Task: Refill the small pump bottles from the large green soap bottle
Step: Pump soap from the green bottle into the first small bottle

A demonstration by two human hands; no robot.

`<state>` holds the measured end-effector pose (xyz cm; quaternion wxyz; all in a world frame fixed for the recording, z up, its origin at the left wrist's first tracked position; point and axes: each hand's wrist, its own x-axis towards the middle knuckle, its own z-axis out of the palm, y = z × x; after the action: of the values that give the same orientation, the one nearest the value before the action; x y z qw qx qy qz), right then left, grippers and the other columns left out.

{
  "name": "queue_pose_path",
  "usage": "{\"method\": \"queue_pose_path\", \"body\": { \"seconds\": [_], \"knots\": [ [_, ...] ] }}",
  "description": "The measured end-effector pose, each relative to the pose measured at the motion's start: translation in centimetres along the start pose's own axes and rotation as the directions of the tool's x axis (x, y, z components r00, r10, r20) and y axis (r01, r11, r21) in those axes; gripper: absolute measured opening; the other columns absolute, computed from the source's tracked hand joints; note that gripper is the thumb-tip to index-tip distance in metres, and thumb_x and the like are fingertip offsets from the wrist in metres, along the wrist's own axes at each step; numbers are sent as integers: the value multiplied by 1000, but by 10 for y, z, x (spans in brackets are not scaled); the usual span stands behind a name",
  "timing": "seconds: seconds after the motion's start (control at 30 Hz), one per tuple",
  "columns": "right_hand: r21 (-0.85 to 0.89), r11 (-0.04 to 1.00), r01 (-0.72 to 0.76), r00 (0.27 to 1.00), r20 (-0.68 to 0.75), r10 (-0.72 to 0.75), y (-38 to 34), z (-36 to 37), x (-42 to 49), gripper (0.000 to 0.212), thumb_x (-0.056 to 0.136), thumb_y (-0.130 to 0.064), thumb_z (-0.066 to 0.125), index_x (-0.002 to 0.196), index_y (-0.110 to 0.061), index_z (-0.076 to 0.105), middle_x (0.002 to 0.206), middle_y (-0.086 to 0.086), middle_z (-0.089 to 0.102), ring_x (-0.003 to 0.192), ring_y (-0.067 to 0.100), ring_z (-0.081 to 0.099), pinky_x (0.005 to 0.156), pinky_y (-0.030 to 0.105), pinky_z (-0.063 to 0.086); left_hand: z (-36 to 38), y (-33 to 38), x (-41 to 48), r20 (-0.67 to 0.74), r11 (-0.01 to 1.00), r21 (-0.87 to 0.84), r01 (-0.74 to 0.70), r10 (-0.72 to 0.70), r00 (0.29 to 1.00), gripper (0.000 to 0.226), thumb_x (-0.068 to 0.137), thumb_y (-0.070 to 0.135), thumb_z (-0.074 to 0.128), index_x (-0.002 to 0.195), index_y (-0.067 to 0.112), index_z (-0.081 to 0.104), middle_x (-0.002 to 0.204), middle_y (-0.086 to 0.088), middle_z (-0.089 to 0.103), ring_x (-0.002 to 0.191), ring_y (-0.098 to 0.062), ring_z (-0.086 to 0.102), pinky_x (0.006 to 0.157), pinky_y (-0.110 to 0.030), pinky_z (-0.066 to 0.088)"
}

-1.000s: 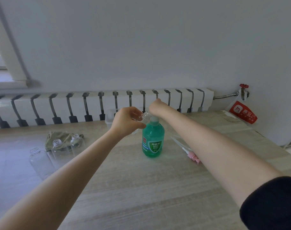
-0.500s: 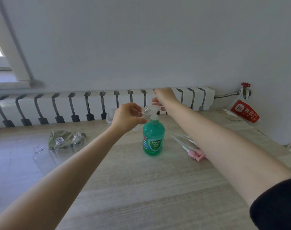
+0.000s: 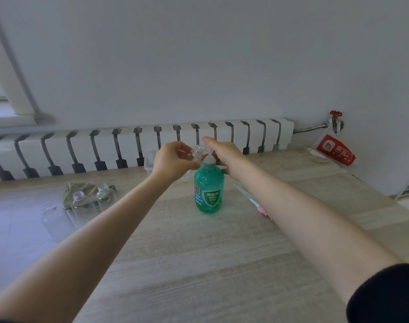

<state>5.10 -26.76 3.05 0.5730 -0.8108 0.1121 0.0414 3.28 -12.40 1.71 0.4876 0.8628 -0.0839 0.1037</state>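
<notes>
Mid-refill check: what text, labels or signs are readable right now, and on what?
"抑菌率", last character unsure: shield label on green soap bottle.
Smaller print under it, and the bottle's small red square: too blurred.
Red bag at far right: white logo and characters, too blurred.

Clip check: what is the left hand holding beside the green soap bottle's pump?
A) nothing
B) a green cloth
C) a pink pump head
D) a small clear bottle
D: the left hand grips a small clear bottle, its threaded neck tilted toward the pump of the green soap bottle.
</notes>
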Motion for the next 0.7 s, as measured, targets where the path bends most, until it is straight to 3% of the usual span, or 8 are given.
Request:
{"method": "queue_pose_path", "body": {
  "seconds": [0.17,0.5,0.7],
  "knots": [
    [0,1000,-8,998,-66,8,3,-3,2,83,78,-63,60,140,-13,40,143,7,45,128,28,45,102,43,39,1,-3,-1,2,1000,11,0,0,1000,39,67,12,83,101,8,66,92,-5,70,85,-16,66,82,-32,55],
    [53,997,61,996,-65,-57,9,0,3,53,85,-47,61,122,-9,56,130,7,56,122,26,50,100,39,41,2,-4,-3,17,1000,12,0,0,1000,37,68,10,83,101,8,66,92,-4,69,84,-14,65,81,-28,54],
    [52,998,37,998,-52,-34,6,0,2,58,86,-48,60,127,-8,53,135,9,52,125,27,48,102,40,39,1,-3,-4,22,1000,9,2,-3,1000,36,68,10,82,100,9,66,90,-2,68,82,-11,64,77,-23,51]
  ]
}}
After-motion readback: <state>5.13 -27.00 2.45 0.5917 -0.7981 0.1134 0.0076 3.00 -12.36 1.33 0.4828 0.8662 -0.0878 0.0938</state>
